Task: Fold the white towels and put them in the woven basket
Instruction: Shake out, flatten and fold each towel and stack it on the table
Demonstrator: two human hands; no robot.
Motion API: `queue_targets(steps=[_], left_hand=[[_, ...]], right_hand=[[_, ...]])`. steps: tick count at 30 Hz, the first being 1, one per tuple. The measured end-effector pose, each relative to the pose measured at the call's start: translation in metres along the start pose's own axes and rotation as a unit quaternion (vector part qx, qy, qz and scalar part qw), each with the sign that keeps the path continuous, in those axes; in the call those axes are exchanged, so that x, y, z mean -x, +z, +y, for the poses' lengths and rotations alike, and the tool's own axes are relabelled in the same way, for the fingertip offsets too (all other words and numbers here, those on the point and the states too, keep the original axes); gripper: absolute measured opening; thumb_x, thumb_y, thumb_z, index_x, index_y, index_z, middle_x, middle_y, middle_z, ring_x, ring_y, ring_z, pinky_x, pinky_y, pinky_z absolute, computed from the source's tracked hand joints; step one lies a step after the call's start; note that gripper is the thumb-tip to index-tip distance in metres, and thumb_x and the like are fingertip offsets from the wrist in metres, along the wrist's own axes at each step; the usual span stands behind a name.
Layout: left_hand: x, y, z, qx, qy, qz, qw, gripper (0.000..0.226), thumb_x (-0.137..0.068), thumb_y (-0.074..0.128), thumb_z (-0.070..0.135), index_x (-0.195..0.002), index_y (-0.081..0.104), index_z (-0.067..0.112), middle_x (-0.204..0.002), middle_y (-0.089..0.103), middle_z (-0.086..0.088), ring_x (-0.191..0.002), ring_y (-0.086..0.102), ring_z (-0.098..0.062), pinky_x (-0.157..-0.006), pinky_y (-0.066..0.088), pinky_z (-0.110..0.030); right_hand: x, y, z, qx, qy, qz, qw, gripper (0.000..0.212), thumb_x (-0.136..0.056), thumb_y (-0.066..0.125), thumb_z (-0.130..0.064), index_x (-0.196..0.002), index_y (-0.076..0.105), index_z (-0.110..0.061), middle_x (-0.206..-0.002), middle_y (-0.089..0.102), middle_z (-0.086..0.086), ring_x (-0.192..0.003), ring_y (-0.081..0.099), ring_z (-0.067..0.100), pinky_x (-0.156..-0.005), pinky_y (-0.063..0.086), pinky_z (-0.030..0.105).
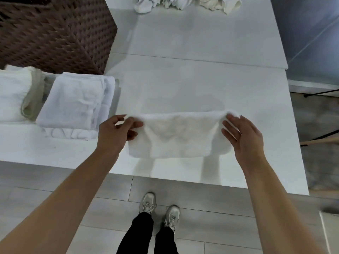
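A white towel point(176, 134) is held up over the near part of the bench point(201, 85). Its top left corner is pinched by the left hand point(117, 131); its top right corner is grasped by the right hand point(242, 136). Folded towels point(73, 103) are stacked to the left, beside the woven basket point(55, 33). Unfolded towels point(183, 3) are heaped at the far edge.

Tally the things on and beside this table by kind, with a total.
Towel held between the hands: 1
Folded towel stacks: 2
Heap of unfolded towels: 1
Woven basket: 1
Total: 5
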State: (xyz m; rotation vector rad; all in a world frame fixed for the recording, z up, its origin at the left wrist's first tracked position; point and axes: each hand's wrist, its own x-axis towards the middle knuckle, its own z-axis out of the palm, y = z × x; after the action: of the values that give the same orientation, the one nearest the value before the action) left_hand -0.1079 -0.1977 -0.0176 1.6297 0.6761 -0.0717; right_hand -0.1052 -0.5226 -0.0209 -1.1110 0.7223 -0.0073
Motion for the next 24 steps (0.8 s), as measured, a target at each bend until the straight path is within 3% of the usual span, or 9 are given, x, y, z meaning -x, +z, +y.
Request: queue_targets(steps=[3,5,9,11,13,16,19,21,24], left_hand=[[-0.018,0.011,-0.004,-0.011,0.004,0.013,1.000,0.023,-0.098,0.064,0.019,-0.116,0.062,0.006,-0.085,0.079,0.000,-0.063,0.066,-0.019,-0.073,0.061,-0.035],[-0.028,0.017,-0.013,-0.014,0.003,0.016,1.000,0.024,-0.098,0.065,0.021,-0.119,0.061,0.010,-0.089,0.079,-0.002,-0.072,0.072,-0.023,-0.079,0.061,-0.038],[-0.035,0.023,-0.042,-0.154,0.041,-0.014,0.987,0.044,-0.093,0.068,0.033,-0.133,0.051,0.033,-0.107,0.074,0.006,-0.092,0.072,-0.015,-0.081,0.057,-0.032],[-0.026,0.025,-0.052,-0.213,0.082,-0.044,0.973,0.049,-0.093,0.069,0.032,-0.137,0.048,0.034,-0.118,0.067,0.009,-0.100,0.068,-0.008,-0.083,0.052,-0.025],[-0.012,0.029,-0.061,-0.304,0.153,-0.061,0.938,0.050,-0.095,0.066,0.029,-0.141,0.047,0.028,-0.129,0.061,0.002,-0.113,0.061,-0.016,-0.095,0.049,-0.032],[0.012,0.042,-0.077,-0.432,0.298,-0.109,0.844,0.047,-0.099,0.058,0.023,-0.144,0.046,0.024,-0.151,0.048,-0.001,-0.137,0.045,-0.022,-0.112,0.039,-0.042],[0.036,0.061,-0.096,-0.470,0.371,-0.205,0.774,0.047,-0.099,0.049,0.025,-0.146,0.045,0.026,-0.156,0.042,0.002,-0.140,0.041,-0.022,-0.117,0.030,-0.040],[0.049,0.071,-0.106,-0.495,0.385,-0.236,0.742,0.050,-0.098,0.043,0.031,-0.149,0.042,0.027,-0.155,0.043,0.003,-0.137,0.043,-0.024,-0.114,0.034,-0.040],[0.053,0.072,-0.112,-0.516,0.370,-0.235,0.735,0.055,-0.098,0.039,0.039,-0.152,0.037,0.028,-0.151,0.046,0.005,-0.135,0.044,-0.024,-0.113,0.033,-0.042]], right_hand=[[-0.020,0.006,0.005,0.008,0.001,0.013,1.000,0.029,-0.099,0.064,-0.014,-0.127,0.061,-0.007,-0.116,0.076,0.011,-0.108,0.073,0.025,-0.094,0.059,0.041],[-0.032,0.006,0.013,0.031,0.000,0.006,1.000,0.038,-0.092,0.072,-0.017,-0.128,0.060,-0.014,-0.123,0.072,0.011,-0.110,0.072,0.021,-0.099,0.057,0.040],[-0.044,-0.001,0.038,0.129,-0.031,0.012,0.991,0.057,-0.091,0.071,-0.013,-0.142,0.049,-0.029,-0.129,0.067,-0.003,-0.108,0.069,0.012,-0.107,0.051,0.034],[-0.042,-0.004,0.046,0.166,-0.071,0.024,0.983,0.053,-0.094,0.067,-0.008,-0.141,0.051,-0.028,-0.127,0.068,-0.006,-0.114,0.067,0.012,-0.104,0.050,0.025],[-0.039,-0.004,0.050,0.241,-0.130,0.001,0.962,0.050,-0.094,0.061,-0.003,-0.138,0.054,-0.026,-0.128,0.065,-0.008,-0.119,0.062,0.004,-0.095,0.046,0.010],[-0.036,-0.007,0.058,0.453,-0.236,-0.073,0.856,0.045,-0.095,0.058,-0.009,-0.135,0.059,-0.031,-0.136,0.060,-0.014,-0.122,0.054,-0.002,-0.098,0.036,0.006],[-0.041,-0.019,0.079,0.611,-0.315,-0.151,0.710,0.044,-0.096,0.063,-0.018,-0.140,0.059,-0.022,-0.152,0.051,0.001,-0.139,0.045,0.018,-0.116,0.034,0.033],[-0.036,-0.026,0.093,0.654,-0.319,-0.147,0.670,0.047,-0.097,0.062,-0.026,-0.143,0.055,-0.021,-0.157,0.045,0.006,-0.144,0.041,0.025,-0.117,0.036,0.046],[-0.009,-0.032,0.110,0.667,-0.326,-0.077,0.665,0.044,-0.096,0.062,-0.027,-0.140,0.056,-0.023,-0.152,0.050,0.005,-0.134,0.047,0.029,-0.107,0.041,0.046]])
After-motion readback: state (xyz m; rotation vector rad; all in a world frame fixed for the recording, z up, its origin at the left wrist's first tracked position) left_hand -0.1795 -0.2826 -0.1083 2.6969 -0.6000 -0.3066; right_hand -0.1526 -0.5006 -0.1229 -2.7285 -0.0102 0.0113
